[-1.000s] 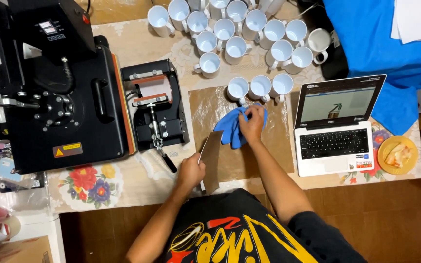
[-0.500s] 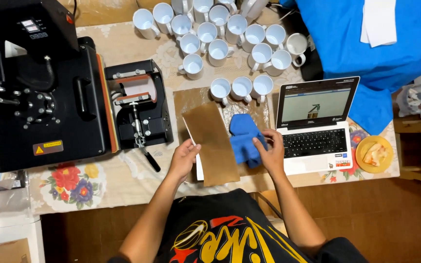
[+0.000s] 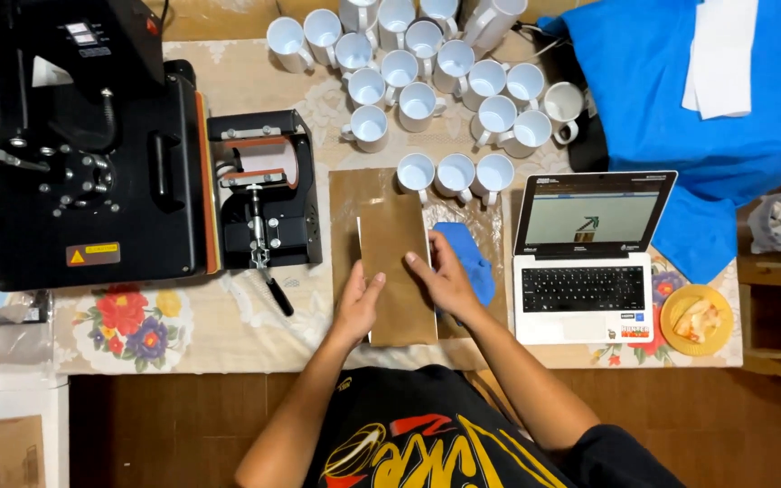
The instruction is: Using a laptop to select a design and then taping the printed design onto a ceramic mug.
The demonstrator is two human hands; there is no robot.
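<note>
A brown sheet [image 3: 396,253] with a white paper edge under it lies on the table in front of me. My left hand [image 3: 358,303] rests flat on its lower left corner. My right hand [image 3: 443,276] presses on its right edge, fingers spread. A blue glove or cloth [image 3: 469,258] lies just right of that hand, partly under it. Three white mugs [image 3: 455,173] stand in a row right behind the sheet.
A black flat heat press [image 3: 92,172] and a mug press [image 3: 264,185] stand at the left. Several more white mugs [image 3: 427,72] cluster at the back. An open laptop [image 3: 585,258], blue fabric [image 3: 707,99] and a yellow plate with food [image 3: 696,318] are at the right.
The blue cloth went from my right hand onto the table. Both hands moved onto the brown sheet, which now lies straight and flat.
</note>
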